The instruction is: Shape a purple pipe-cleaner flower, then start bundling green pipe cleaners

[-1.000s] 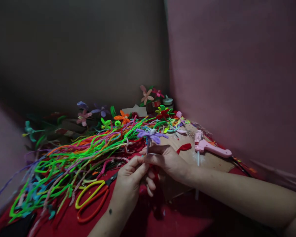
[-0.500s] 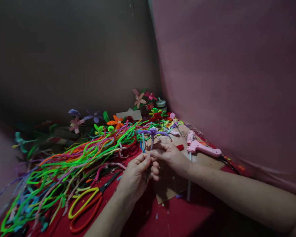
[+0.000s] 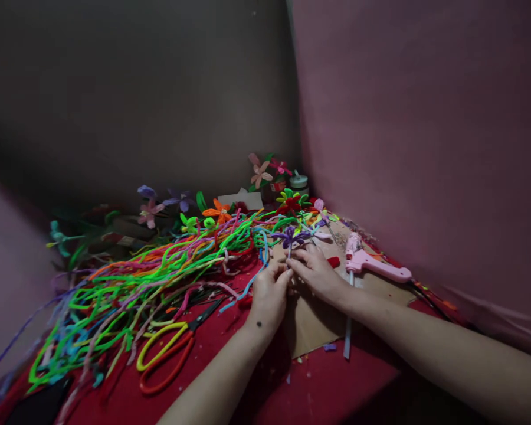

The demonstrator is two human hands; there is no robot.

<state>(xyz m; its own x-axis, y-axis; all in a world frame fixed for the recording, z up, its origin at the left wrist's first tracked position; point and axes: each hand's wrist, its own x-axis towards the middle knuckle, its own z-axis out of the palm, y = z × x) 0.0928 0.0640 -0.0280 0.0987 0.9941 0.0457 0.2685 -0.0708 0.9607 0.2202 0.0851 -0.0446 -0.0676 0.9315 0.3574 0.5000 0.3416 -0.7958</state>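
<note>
A purple pipe-cleaner flower [image 3: 291, 237] stands upright on its thin stem between my two hands. My left hand [image 3: 271, 295] is closed, thumb and fingers pinching the stem low down. Just above and to the right, my right hand [image 3: 315, 271] has its fingertips on the stem below the petals. My fingers hide most of the stem. Under my hands lies a piece of brown cardboard [image 3: 316, 327]. A light blue pipe cleaner [image 3: 241, 295] lies beside my left hand.
Many coloured pipe cleaners [image 3: 159, 271] spread over the red cloth [image 3: 230, 378] on the left. Scissors [image 3: 172, 348] with yellow and red handles lie nearer. A pink glue gun [image 3: 376, 265] rests on the right. Finished flowers [image 3: 219, 211] and a lidded jar [image 3: 298, 182] stand at the back.
The view has shifted, so the table items appear further right. The flower has turned and its petals now show from the side, more upright. Both hands still hold its stem.
</note>
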